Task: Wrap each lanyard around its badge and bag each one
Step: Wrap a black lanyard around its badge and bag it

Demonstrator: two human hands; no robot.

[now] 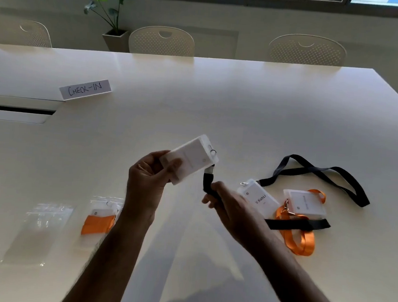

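My left hand [148,182] grips a white badge [191,158] by its lower end, raised above the table. From the badge's clip a black lanyard [207,182] hangs down into my right hand [227,203], which pinches it; the strap trails on to the right across the table [297,224]. To the right lie two more badges: one [258,199] with a long black lanyard [320,174] and one [304,203] with an orange lanyard [301,242]. At the lower left a clear bag [101,219] holds a badge wrapped in orange lanyard.
Empty clear bags [38,231] lie flat at the far left. A paper "CHECK-IN" sign [85,89] stands further back on the white table [220,105]. Chairs [162,40] and a potted plant [112,25] line the far side.
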